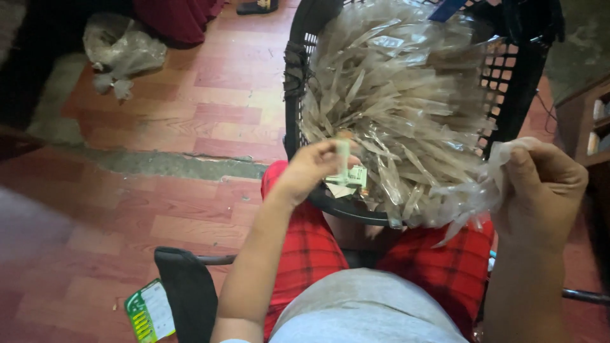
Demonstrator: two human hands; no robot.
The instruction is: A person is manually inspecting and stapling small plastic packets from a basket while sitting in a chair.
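Pale label slip point(344, 162) pinched in left hand point(309, 170), right hand point(540, 184) gripping clear pouch point(492, 181)

The floor point(190, 95) has red and pink wood-look planks. A grey strip point(159, 164) crosses it at left. A brown shelf point(588, 124) stands at the right edge.

We see a black plastic basket point(293, 82) resting on our lap, heaped with clear plastic sleeves point(394, 95). Our left hand point(311, 171) pinches a small pale green packet point(344, 160) at the basket's near rim, its fingers point(333, 151) closed round it. Our right hand point(540, 184) grips a bunch of clear sleeves point(473, 194) just beside the basket's right side. On the reddish plank floor point(190, 101), a crumpled clear bag point(121, 51) lies near the far left corner, and a green and white card point(149, 311) near the chair's black armrest point(187, 292).
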